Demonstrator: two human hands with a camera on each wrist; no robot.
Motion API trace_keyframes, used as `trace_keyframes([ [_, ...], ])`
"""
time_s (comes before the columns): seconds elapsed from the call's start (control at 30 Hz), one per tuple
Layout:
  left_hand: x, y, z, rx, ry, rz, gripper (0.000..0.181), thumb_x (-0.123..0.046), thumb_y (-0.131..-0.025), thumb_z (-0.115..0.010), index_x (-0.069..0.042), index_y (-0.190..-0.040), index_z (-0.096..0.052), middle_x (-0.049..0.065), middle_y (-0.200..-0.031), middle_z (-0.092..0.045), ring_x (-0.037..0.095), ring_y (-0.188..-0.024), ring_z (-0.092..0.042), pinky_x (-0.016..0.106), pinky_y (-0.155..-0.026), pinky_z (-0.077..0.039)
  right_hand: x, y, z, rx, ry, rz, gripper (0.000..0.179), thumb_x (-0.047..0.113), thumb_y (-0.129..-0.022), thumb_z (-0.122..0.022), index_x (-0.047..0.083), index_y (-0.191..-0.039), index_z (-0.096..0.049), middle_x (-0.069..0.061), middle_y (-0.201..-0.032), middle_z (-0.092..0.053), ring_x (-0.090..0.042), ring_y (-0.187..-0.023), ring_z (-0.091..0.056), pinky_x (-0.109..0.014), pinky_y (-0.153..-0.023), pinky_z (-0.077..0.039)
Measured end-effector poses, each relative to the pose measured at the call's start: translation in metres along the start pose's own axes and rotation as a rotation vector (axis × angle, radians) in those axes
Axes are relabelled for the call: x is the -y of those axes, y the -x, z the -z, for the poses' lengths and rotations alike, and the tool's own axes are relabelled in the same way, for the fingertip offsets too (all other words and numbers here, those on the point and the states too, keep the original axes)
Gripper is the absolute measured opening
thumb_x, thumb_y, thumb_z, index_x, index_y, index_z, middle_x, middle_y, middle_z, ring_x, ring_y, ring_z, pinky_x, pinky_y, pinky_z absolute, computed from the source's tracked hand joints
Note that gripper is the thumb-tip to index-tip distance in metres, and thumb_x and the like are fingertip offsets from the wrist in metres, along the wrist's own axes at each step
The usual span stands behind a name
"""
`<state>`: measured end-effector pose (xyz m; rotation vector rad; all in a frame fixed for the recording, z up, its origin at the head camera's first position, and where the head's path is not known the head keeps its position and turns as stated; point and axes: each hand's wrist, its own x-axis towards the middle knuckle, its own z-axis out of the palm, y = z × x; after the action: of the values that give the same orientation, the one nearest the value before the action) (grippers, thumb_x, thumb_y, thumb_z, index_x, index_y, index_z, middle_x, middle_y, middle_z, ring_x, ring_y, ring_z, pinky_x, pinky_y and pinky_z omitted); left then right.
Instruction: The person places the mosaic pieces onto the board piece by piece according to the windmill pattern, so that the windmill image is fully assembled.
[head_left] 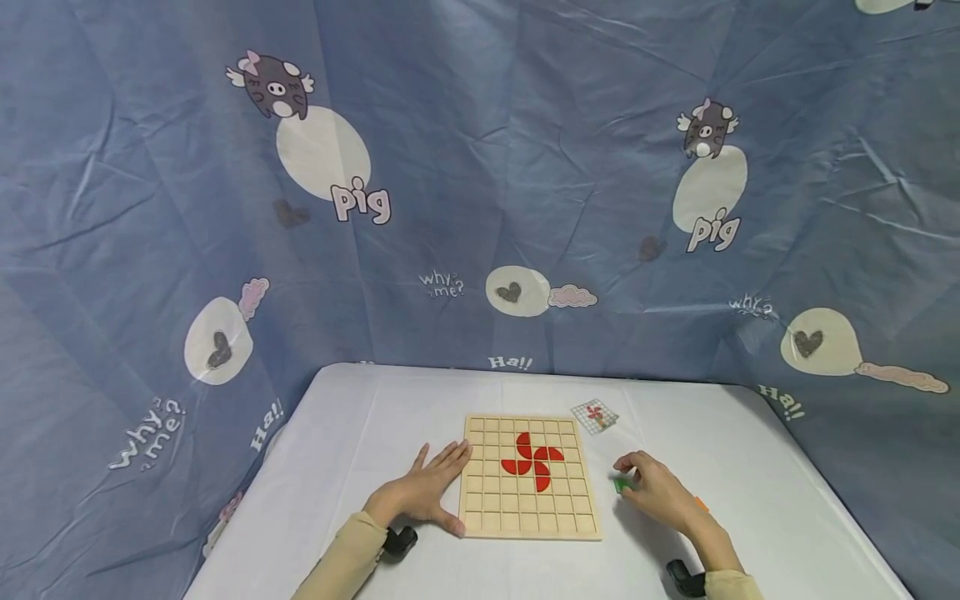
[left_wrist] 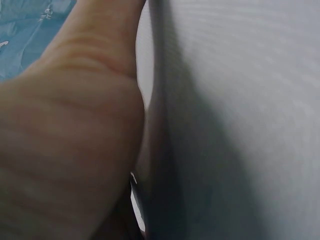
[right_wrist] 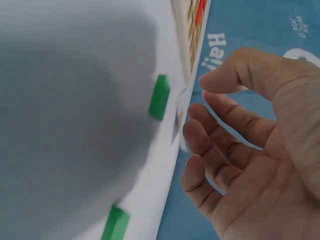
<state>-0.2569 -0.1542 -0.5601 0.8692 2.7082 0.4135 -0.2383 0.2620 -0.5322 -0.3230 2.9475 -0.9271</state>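
A square wooden grid board (head_left: 498,523) lies on the table, with red quarter-round pieces (head_left: 522,467) forming a pinwheel in its cells. My left hand (head_left: 423,492) rests with spread fingers at the board's left edge, its thumb touching near the front corner. In the left wrist view that hand (left_wrist: 75,135) fills the left side, and its fingers are hidden. To the right of the board, my right hand (head_left: 660,492) hovers over a green piece (head_left: 621,483). Its fingers (right_wrist: 230,150) are loosely bent with nothing seen between them. Two green pieces, one nearer that hand (right_wrist: 160,97), lie apart from it.
A small pattern card (head_left: 596,416) with a red and orange design on a grid lies behind the board's right corner. Part of an orange piece (head_left: 701,503) shows beside the right wrist. A blue printed curtain (head_left: 480,208) hangs behind the white table (head_left: 420,396).
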Motion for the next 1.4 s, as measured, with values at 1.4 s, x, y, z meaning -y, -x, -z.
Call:
trace_keyframes([
  [1.4, -0.002, 0.002, 0.001, -0.005, 0.005, -0.002, 0.131, -0.072, -0.062, -0.071, -0.009, -0.156, -0.006, 0.009, -0.164, -0.003, 0.029, -0.151, -0.004, 0.065, -0.117, 0.003, -0.017, -0.004, -0.011, -0.023, 0.037, -0.084, 0.028, 0.009, -0.073, -0.075, 0.006, -0.099, -0.066, 0.001, -0.09, -0.058, -0.012, -0.078, -0.052, -0.021, -0.063, -0.046],
])
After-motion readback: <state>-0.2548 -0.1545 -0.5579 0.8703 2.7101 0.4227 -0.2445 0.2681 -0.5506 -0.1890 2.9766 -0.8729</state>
